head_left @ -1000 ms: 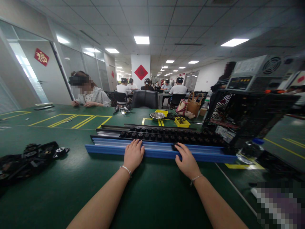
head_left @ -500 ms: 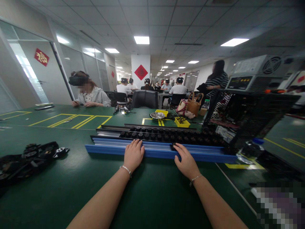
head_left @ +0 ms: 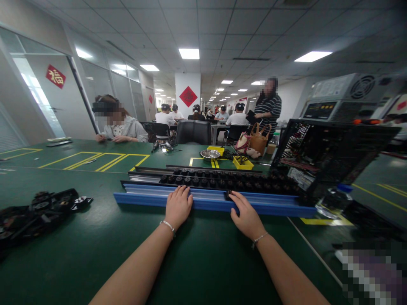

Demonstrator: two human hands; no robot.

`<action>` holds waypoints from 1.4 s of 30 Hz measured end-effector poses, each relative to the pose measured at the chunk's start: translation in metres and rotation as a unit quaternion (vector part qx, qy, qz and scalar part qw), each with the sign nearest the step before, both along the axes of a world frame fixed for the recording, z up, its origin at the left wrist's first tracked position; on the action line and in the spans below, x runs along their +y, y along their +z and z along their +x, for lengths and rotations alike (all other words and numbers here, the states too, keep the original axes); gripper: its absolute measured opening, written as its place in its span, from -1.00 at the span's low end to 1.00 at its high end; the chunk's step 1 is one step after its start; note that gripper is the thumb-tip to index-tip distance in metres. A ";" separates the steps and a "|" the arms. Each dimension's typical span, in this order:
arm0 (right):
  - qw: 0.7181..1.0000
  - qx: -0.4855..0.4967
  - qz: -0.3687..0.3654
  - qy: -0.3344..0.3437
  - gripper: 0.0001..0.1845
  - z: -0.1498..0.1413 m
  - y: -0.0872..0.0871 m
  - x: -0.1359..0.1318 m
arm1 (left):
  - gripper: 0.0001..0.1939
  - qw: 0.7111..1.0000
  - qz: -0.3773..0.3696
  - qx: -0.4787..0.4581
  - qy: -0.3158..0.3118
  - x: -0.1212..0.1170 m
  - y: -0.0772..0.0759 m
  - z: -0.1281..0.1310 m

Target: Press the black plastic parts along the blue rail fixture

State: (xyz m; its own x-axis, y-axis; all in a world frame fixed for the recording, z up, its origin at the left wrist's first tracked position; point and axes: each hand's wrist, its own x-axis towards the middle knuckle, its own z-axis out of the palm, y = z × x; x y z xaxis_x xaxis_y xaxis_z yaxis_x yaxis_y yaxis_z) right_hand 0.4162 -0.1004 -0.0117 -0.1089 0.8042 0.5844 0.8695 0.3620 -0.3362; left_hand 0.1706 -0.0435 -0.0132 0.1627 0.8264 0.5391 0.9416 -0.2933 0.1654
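A long blue channel rail (head_left: pixel 140 199) lies across the green table before me. My left hand (head_left: pixel 178 205) curls its fingers over the rail's front wall, left of its middle, holding it. Farther right, my right hand (head_left: pixel 246 212) reaches over the same wall with fingers stretched out and thumb apart. Its fingertips touch a small black part (head_left: pixel 227 195) sitting in the channel, at the part's right side. Just behind, several round black parts (head_left: pixel 203 181) stand in rows along dark rails (head_left: pixel 148 178).
A pile of black parts (head_left: pixel 41 212) lies left. To the right are an open computer case (head_left: pixel 337 148) and a clear bottle with a blue cap (head_left: pixel 335 201). Beyond the rails stand a metal bowl (head_left: pixel 210 154) and yellow trays (head_left: pixel 243 162). A co-worker (head_left: pixel 119 127) sits far left.
My right hand has slid slightly left, and the small black part has moved left along the blue channel rail. My left hand stays put. A standing person in the background has moved left.
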 end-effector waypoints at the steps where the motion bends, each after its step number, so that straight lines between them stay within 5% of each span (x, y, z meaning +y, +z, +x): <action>1: 1.000 0.000 -0.004 0.001 -0.49 0.000 0.001 0.000 | -0.58 1.000 0.000 0.000 0.000 0.000 0.000 0.000; 12: 1.000 -0.011 -0.004 0.015 -0.47 -0.001 -0.001 0.001 | -0.58 1.000 0.003 0.004 -0.001 -0.001 0.001 0.000; 20: 0.994 -0.072 0.000 -0.087 -0.55 0.001 -0.004 0.003 | -0.58 1.000 -0.004 0.001 -0.001 -0.001 0.001 0.001; 42: 0.987 -0.116 -0.099 -0.045 -0.46 -0.010 0.003 -0.002 | -0.57 1.000 0.019 0.015 -0.010 0.001 -0.002 -0.001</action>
State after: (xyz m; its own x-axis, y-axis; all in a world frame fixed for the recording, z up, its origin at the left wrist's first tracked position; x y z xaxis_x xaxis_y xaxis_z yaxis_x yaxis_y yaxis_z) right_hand 0.4063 -0.1026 -0.0083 -0.1450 0.9126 0.3823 0.9568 0.2278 -0.1808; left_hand 0.1698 -0.0429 -0.0154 0.1953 0.8020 0.5645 0.9402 -0.3169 0.1249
